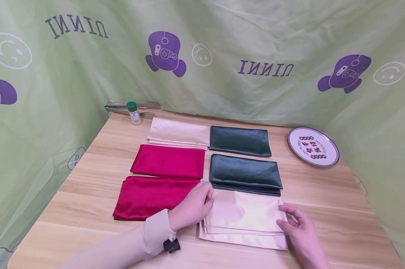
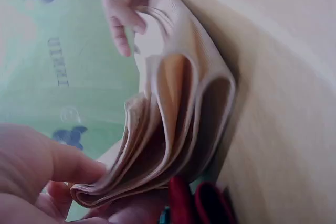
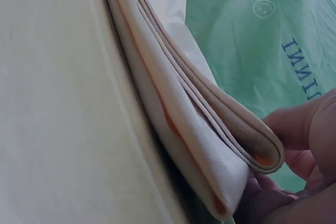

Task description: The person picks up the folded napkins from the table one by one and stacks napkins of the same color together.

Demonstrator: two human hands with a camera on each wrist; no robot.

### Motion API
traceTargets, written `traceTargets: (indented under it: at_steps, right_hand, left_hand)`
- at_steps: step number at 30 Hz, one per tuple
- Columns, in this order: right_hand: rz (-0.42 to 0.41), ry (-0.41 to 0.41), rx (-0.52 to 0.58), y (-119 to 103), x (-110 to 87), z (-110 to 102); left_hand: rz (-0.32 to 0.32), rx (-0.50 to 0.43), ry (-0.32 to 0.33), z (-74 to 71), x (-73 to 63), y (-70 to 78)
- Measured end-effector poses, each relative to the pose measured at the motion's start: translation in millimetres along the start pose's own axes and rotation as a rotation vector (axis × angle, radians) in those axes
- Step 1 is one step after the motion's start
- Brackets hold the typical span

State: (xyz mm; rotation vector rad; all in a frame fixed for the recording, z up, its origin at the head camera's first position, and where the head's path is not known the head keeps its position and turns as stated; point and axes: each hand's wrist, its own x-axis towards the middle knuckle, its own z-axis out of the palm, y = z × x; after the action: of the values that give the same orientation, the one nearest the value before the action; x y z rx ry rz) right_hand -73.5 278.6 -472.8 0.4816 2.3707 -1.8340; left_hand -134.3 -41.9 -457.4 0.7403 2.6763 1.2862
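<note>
A folded cream satin cloth (image 1: 246, 213) lies at the front of the table, its layers stacked and slightly fanned toward the near edge. My left hand (image 1: 194, 205) pinches its far left corner, thumb on top and fingers beneath, as the left wrist view shows. At the cloth's right edge, my right hand (image 1: 298, 229) pinches the folded layers between thumb and fingers (image 3: 294, 129). Just behind the cream cloth lies a folded dark green cloth (image 1: 245, 172). A folded red cloth (image 1: 152, 196) sits left of it, partly covered by my left hand.
Farther back lie another red cloth (image 1: 169, 160), a second cream cloth (image 1: 179, 132) and a second green cloth (image 1: 240, 141). A round plate (image 1: 313, 147) stands at the right edge. A green-capped shaker (image 1: 134, 113) and metal utensils (image 1: 148, 105) occupy the back left corner, before a green curtain (image 1: 222, 93).
</note>
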Motion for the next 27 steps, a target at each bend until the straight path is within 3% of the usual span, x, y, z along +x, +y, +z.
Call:
traceTargets:
  at_steps: [5,9,18,24,27]
  right_hand:
    - [0.000,0.041,0.056,3.9,-0.5,4.5]
    - [-0.004,0.049,0.066,5.3,-1.3,5.9]
    - [0.028,0.053,0.070,0.3,-4.8,7.1]
    - [0.028,0.025,-0.055,-21.6,-6.3,6.3]
    - [-0.018,0.024,-0.124,-34.6,-2.0,7.9]
  left_hand:
    - [-0.141,-0.246,-0.044,-2.8,0.1,-8.1]
    - [-0.188,-0.303,-0.118,-5.9,-8.4,-12.1]
    - [-0.084,-0.140,-0.148,-6.6,-15.0,-6.5]
    - [-0.057,-0.168,-0.106,-21.4,-8.5,-2.1]
    - [-0.063,-0.221,-0.071,-31.2,-4.0,-2.4]
